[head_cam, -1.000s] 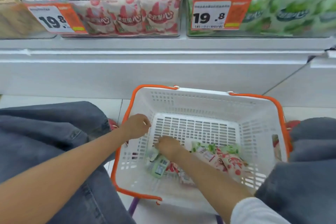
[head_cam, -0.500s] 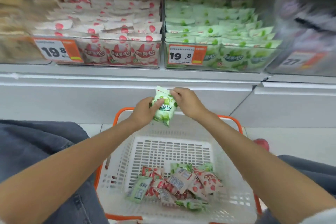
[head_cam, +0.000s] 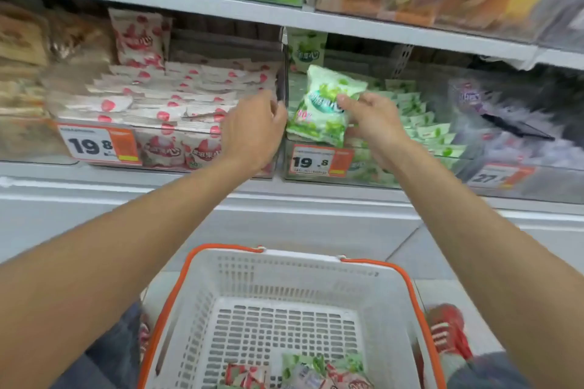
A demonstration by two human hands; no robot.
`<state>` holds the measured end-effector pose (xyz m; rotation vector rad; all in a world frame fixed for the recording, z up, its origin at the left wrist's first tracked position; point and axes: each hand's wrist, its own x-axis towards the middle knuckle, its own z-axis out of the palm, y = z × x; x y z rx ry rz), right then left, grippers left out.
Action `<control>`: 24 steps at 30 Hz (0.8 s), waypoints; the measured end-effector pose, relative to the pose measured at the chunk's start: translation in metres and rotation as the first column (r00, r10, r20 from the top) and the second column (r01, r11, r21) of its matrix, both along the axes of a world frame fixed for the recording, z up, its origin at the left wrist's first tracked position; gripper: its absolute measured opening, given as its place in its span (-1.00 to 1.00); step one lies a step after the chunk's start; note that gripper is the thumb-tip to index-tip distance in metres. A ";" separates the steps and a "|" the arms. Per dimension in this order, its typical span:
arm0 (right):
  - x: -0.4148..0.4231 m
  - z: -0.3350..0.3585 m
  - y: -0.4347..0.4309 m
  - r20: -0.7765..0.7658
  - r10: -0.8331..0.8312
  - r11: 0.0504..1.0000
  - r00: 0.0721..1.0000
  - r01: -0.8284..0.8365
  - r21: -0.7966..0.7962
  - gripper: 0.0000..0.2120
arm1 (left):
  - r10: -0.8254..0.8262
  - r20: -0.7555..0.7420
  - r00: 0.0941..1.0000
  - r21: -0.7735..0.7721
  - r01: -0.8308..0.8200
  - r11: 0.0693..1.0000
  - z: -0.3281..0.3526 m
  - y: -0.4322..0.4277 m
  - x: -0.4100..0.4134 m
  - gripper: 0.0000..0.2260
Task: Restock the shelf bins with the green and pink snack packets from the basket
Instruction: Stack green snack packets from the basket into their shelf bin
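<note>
Green packet (head_cam: 325,104) pinched in right hand (head_cam: 376,125) fingers above bin (head_cam: 373,169) front edge | left hand (head_cam: 252,133) loosely curled, empty

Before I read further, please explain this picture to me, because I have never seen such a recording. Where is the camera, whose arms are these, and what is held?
There is no machine here: a person works with bare hands, and the one camera sits on the person's head, looking forward and down. So the two arms reaching in from below are the wearer's own. The right hand pinches a green snack packet in front of the bin of green packets. The left hand is raised beside it, near the divider between the bins; whether it touches anything, I cannot tell. To the left is the bin of pink packets. Lower down is a white basket with orange handles, with a few more pink and green packets at its bottom.
</note>
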<state>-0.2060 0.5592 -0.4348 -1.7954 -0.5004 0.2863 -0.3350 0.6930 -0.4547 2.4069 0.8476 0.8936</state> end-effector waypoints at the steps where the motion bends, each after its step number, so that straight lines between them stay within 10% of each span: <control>1: 0.011 0.006 0.008 0.003 -0.015 0.999 1.000 0.015 0.051 -0.75 | 0.024 -0.011 1.000 0.042 -0.024 0.999 0.003 0.009 0.007 -0.76; 5: 0.065 0.009 0.058 0.028 -0.125 0.987 0.992 0.121 0.102 -0.51 | -0.007 -0.049 0.999 0.127 0.013 0.992 0.004 0.044 0.037 -0.74; 12: 0.124 0.002 0.155 0.289 -0.129 0.987 0.949 0.150 -0.051 -0.84 | -0.037 -0.084 0.996 0.235 0.056 0.970 -0.014 0.062 0.051 -0.71; 17: 0.130 -0.015 0.182 0.360 -0.210 0.955 0.909 0.270 -0.125 -0.57 | -0.039 -0.095 0.995 0.243 0.061 0.968 -0.015 0.062 0.053 -0.67; 24: 0.130 -0.014 0.179 0.160 -0.158 0.972 0.974 0.182 -0.149 -0.28 | -0.027 -0.120 0.992 0.236 0.054 0.970 -0.015 0.061 0.053 -0.69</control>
